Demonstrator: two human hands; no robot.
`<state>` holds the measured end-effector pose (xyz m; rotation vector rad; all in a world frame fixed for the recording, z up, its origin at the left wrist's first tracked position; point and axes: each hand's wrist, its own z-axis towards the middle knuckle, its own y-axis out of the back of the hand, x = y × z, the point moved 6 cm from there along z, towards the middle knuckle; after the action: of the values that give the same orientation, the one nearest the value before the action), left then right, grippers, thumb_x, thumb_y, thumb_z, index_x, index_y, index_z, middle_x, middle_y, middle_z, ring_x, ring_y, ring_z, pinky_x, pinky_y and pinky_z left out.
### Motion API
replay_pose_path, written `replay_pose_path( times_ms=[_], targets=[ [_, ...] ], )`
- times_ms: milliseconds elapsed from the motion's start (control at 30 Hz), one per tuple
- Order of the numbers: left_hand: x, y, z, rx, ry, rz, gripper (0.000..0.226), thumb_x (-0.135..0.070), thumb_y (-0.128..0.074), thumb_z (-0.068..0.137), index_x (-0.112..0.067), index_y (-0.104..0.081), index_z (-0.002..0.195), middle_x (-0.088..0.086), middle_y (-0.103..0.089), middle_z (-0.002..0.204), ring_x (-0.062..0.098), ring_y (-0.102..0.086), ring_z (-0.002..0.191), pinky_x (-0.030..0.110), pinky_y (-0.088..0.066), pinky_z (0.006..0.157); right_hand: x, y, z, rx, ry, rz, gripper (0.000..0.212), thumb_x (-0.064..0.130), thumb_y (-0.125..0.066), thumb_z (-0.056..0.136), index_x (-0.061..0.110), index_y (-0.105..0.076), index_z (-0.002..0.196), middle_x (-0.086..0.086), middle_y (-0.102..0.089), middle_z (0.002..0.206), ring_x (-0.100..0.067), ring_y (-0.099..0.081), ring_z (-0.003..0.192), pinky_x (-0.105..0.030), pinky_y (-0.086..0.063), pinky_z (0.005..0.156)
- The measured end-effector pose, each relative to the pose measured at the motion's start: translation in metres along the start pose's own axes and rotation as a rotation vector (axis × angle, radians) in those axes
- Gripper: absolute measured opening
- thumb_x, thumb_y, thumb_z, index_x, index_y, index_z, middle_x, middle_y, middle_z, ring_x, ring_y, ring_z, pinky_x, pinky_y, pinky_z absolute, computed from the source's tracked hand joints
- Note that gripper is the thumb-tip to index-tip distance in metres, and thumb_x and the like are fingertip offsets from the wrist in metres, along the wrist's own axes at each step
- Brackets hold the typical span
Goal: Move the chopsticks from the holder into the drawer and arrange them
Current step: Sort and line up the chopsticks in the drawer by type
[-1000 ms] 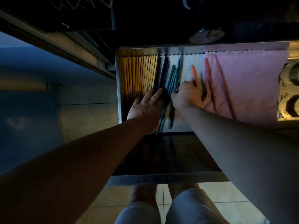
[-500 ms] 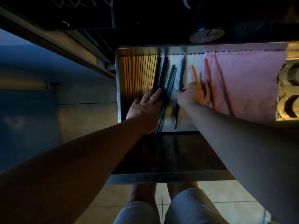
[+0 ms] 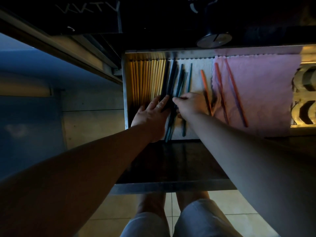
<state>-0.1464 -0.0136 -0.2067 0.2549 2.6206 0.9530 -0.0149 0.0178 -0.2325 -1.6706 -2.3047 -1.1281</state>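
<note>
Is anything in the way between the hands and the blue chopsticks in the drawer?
No, nothing visible is. The left hand lies flat against the dark blue chopsticks beside the yellow chopsticks. The right hand reaches its fingertips right into the teal chopsticks. The drawer is open, with nothing over them.

pink cloth (image 3: 259, 93) lines the right part of the compartment, white cloth (image 3: 198, 72) just left of it, round dark base (image 3: 214, 39) on the dim counter (image 3: 153, 23) above, tiled floor (image 3: 222, 204) below, person's grey shorts (image 3: 196, 219) at bottom edge.
</note>
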Motion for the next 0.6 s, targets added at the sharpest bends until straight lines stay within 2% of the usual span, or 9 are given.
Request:
replay_pose_path(
  times_ms=[133,233,367,467,600],
  targets=[
    [0.001,0.003,-0.001,-0.024,0.006,-0.056,0.078,-0.025,-0.047,0.096,-0.033,0.003,0.154,-0.013,0.018,0.161,0.014,0.013,0.149,0.05,-0.015,0.116,0.003,-0.002,0.003,0.022,0.019,-0.102,0.029,0.035,-0.072,0.08,0.008,-0.074,0.093,-0.01,-0.074,0.091,-0.025,-0.07,0.082,-0.036,-0.059,0.079],
    [0.002,0.004,0.0,-0.055,0.025,-0.081,0.078,-0.024,-0.046,0.095,-0.031,0.005,0.155,-0.013,0.019,0.161,0.014,0.012,0.149,0.048,-0.014,0.117,0.005,0.004,0.001,-0.004,0.037,-0.135,0.035,0.037,-0.067,0.084,0.005,-0.072,0.098,-0.013,-0.074,0.095,-0.026,-0.07,0.084,-0.029,-0.054,0.072],
    [-0.006,0.0,0.005,-0.059,-0.018,0.032,0.085,-0.024,-0.051,0.094,-0.03,0.009,0.154,-0.011,0.033,0.156,0.019,0.018,0.148,0.049,-0.011,0.117,0.002,0.022,-0.002,-0.09,0.083,-0.144,0.022,0.027,-0.061,0.087,0.013,-0.071,0.102,-0.006,-0.072,0.098,-0.018,-0.064,0.081,-0.018,-0.04,0.066],
    [-0.012,-0.005,0.009,-0.038,-0.034,0.091,0.088,-0.024,-0.05,0.094,-0.027,0.015,0.153,-0.01,0.032,0.157,0.021,0.022,0.147,0.051,-0.008,0.117,0.001,0.024,-0.005,-0.098,0.122,-0.142,0.015,0.021,-0.061,0.087,0.015,-0.07,0.097,-0.004,-0.071,0.1,-0.013,-0.058,0.08,-0.016,-0.037,0.065],
    [-0.012,-0.007,0.006,-0.059,-0.035,0.126,0.086,-0.028,-0.048,0.095,-0.022,0.015,0.153,-0.007,0.029,0.159,0.022,0.02,0.148,0.051,-0.009,0.118,0.004,0.022,-0.007,-0.121,0.159,-0.169,0.016,0.019,-0.062,0.086,0.015,-0.072,0.099,-0.003,-0.071,0.105,-0.017,-0.064,0.095,-0.012,-0.036,0.069]
  ],
)
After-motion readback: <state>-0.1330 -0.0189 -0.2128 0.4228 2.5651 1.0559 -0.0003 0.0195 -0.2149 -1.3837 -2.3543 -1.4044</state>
